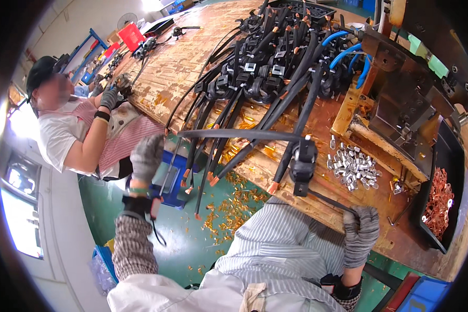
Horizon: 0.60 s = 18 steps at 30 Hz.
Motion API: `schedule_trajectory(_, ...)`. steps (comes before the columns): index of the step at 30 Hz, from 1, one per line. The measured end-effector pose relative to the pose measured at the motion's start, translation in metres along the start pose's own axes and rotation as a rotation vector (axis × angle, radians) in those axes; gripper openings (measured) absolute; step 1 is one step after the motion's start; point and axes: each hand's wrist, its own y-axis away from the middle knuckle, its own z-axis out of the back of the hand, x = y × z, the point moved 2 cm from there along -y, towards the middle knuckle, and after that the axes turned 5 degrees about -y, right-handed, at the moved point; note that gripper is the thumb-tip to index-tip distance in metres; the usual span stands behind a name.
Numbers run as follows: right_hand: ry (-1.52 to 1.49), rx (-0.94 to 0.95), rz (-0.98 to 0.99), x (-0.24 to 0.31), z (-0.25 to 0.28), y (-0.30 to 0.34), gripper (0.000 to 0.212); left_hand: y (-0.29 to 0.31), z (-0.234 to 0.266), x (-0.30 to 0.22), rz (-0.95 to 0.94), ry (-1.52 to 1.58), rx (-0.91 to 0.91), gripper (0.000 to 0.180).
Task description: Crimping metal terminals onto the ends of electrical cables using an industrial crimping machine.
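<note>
Long black cable (234,133) with boxy black plastic block (303,164)

Thin end is gripped by the nearer, grey-gloved right hand (361,231); block is located forward-left; cable's long axis is directed left, toward the grey-gloved left hand (147,157), whose closure cannot be told.

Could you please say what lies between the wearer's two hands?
In the head view, chiefly a black cable with a bulky black part lies there.
</note>
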Motion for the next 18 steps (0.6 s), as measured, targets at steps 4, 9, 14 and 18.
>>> schedule_trajectory(4,0.049,-0.024,0.053,-0.003,0.0,0.001,0.017,0.071,0.005,-0.047,0.493,0.438,0.363,0.017)
schedule_trajectory(9,0.036,-0.025,0.071,-0.003,0.0,0.002,0.018,0.104,0.025,-0.101,0.241,0.057,0.07,0.025)
schedule_trajectory(14,0.041,-0.055,0.102,-0.004,-0.002,0.003,0.017,0.107,-0.005,-0.107,0.448,-0.065,0.2,0.027)
schedule_trajectory(18,0.1,-0.044,0.138,-0.001,0.0,0.002,0.017,0.121,-0.028,-0.098,0.593,-0.013,0.306,0.029)
